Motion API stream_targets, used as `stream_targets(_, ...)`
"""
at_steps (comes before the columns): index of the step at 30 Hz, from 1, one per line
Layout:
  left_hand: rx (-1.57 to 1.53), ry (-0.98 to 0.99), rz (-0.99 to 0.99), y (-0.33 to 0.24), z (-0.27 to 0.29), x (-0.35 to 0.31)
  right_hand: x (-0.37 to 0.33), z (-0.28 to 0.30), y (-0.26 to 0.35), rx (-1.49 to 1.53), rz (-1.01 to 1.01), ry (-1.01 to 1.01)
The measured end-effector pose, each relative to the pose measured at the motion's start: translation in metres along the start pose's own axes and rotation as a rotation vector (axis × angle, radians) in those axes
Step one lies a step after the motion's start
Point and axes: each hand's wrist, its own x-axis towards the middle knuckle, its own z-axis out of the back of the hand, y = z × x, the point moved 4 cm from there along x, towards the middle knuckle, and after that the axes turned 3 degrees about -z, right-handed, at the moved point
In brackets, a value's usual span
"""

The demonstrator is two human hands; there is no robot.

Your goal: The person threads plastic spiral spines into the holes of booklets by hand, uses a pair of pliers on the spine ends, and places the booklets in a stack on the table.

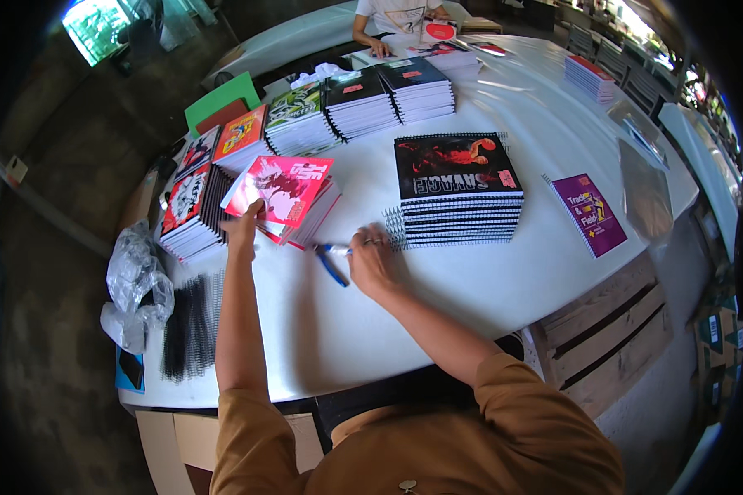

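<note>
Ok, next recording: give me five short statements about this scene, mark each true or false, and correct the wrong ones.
1. The left hand is at the pink-covered book. True.
2. The right hand is holding the purple notebook. False: the purple notebook lies apart on the table; the hand is beside the blue-handled tool, though whether it has a grip on it is unclear.
3. The stack of black-covered spiral notebooks is to the right of the pink-covered book. True.
4. Nobody else is at the table. False: another person is at its far side.
5. A crumpled clear plastic bag is at the left of the table. True.
</note>
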Motion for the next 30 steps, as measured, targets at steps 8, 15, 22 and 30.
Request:
stream_targets(8,0.733,-0.215,-1.45,-0.054,-0.016,-0.139,0.003,0.011,0.006,0.39,0.065,-0.094)
stream_targets(15,-0.14,0.383,-0.745,-0.057,0.081,-0.197,-0.012,0.059,-0.014,1.689,-0.492,0.287)
stream_targets(22,-0.588,0.551,-0.43,0.025,0.092,-0.231,-0.052,0.16,-0.024,1.549,-0.107,0.222)
stream_targets(30,-0.599,0.565,-0.218,0.07,0.021,-0.234,-0.078,0.127,-0.05,1.18,-0.226,0.399)
